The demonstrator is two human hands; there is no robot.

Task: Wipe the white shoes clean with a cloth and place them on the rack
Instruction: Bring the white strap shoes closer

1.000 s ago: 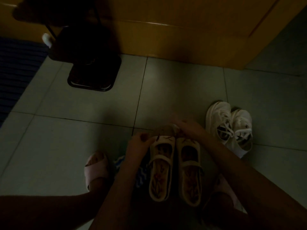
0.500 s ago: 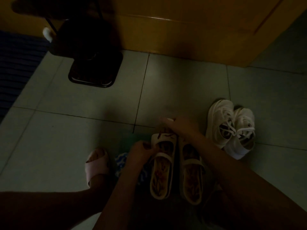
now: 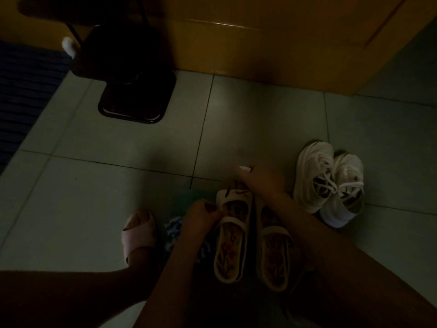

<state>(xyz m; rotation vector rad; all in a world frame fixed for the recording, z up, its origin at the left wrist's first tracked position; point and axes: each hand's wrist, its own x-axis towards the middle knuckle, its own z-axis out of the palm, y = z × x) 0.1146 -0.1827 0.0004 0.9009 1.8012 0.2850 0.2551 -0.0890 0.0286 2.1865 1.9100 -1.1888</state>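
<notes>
Pair of white strap shoes with flowered insoles, lower centre, side by side on the tiled floor (image 3: 118, 181): left shoe (image 3: 230, 240), right shoe (image 3: 272, 254).

Left hand (image 3: 201, 213) is clenched on the left shoe, thumb and fingers pinching its side rim by the strap. Right hand (image 3: 262, 179) lies over the toes of the pair, fingers bent. It's blurred, so I can't tell if it grips anything. There's a small pale bit at its fingertips, can't identify it.

Blue-and-white cloth (image 3: 173, 229) is on the floor under the left forearm. White sneakers (image 3: 316, 176) sit just right of the right hand, clear of it. Foot in a pink slipper (image 3: 139, 235) at lower left. Dark stand (image 3: 137, 102) at upper left, wooden door (image 3: 283, 43) across the top, dark mat (image 3: 23, 86) at the left edge.

Versus 1 s ago: shoes and sneakers are roughly where they were. The right hand's fingertips reach slightly higher in frame, and more of the left shoe's embroidered toe shows.
</notes>
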